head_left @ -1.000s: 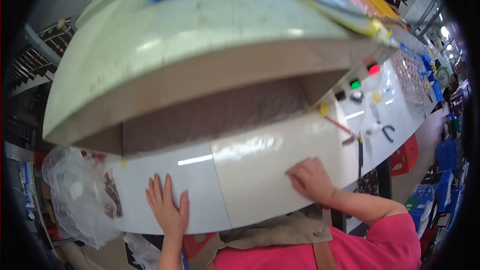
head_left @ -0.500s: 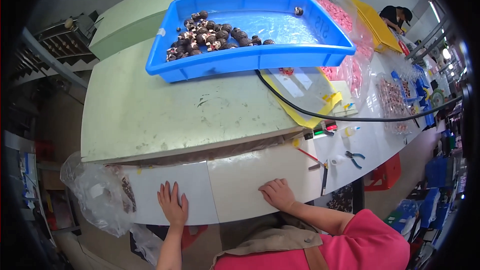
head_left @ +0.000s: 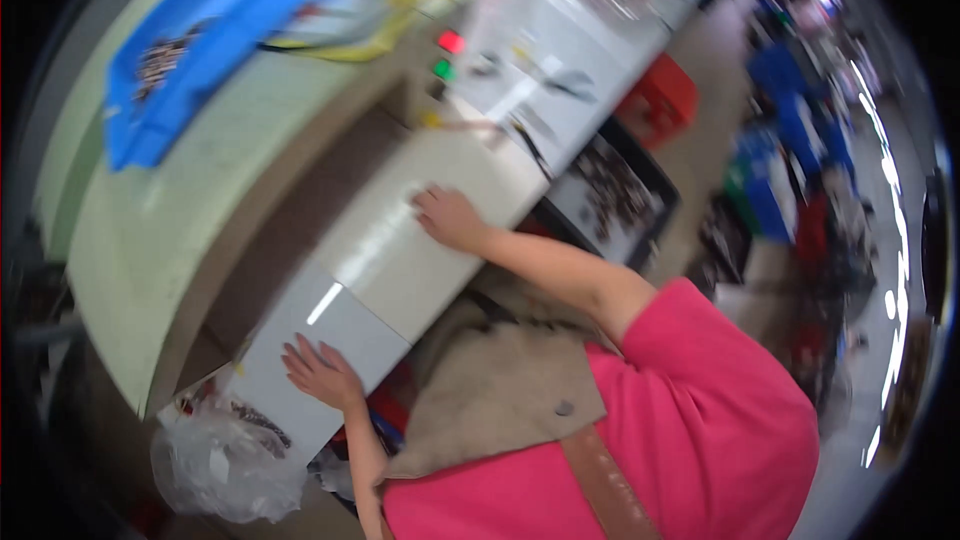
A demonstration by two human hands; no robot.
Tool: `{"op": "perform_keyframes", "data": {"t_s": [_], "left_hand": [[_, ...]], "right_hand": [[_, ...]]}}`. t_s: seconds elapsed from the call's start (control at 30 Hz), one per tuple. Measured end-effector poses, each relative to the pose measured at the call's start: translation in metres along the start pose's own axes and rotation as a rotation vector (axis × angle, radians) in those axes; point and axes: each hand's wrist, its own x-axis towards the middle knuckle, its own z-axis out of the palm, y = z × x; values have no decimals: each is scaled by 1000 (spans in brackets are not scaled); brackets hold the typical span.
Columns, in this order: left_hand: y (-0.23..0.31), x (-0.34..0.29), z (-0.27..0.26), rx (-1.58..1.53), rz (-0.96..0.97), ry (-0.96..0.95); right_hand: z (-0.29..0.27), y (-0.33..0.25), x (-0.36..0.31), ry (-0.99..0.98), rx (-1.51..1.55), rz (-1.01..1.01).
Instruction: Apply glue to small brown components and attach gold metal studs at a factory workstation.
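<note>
My left hand (head_left: 322,372) rests on the pale grey section of the worktable (head_left: 350,340), its fingers spread and nothing in them. Farther right, my right hand (head_left: 448,220) lies on the cream section with loosely bent fingers, also holding nothing. Nearest the left hand is a crumpled clear plastic bag (head_left: 225,465) with dark bits beside it. Beyond the right hand lie a slim dark tool (head_left: 530,148) and blurred blue-handled pliers (head_left: 572,86).
A raised pale green bench top (head_left: 250,130) runs along the far side. On it stands a blue tray (head_left: 140,140) with small brown pieces (head_left: 165,62). A black tray (head_left: 660,180) of dark pieces and a red stool (head_left: 672,100) are beyond the table's right edge.
The whole view has swung and tilted, and is blurred; the blue tray now appears at the upper left. Both hands remain on the table, holding nothing.
</note>
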Motion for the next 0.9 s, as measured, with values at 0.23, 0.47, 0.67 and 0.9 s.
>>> {"op": "perform_keyframes", "data": {"t_s": [0.23,0.47,0.67,0.9], "left_hand": [[-27,-14,24,69,34,23],[-30,-19,6,29,1,12],[-32,-19,6,51,8,22],[-42,-33,-4,-93,199,84]], "right_hand": [[-26,-36,-70,157,179,474],[-13,-5,-240,146,235,737],[-6,8,-318,-446,192,900],[-15,81,-284,-296,435,681]]}}
